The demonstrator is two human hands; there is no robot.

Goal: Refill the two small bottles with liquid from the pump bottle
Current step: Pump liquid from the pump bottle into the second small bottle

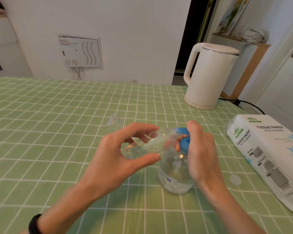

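Pump bottle (pixel 175 174) stands on the counter (pixel 57 124); right hand (pixel 200 149) closed over its blue pump head (pixel 184 141). Left hand (pixel 118 152) pinches a small bottle (pixel 142 146) tilted, mouth at the nozzle. Filling step: next, press steadily. Second small bottle (pixel 114 123) waits behind.

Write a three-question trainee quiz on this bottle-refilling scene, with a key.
1. True or false: the left hand holds a small clear bottle tilted, its mouth at the blue pump head.
2. Which hand rests on the pump bottle? A) left B) right C) neither
3. Fill in: the second small bottle stands upright with its cap ____.

Key:
1. True.
2. B, the right hand.
3. Off; a small clear cap lies beside the tissue paper pack.
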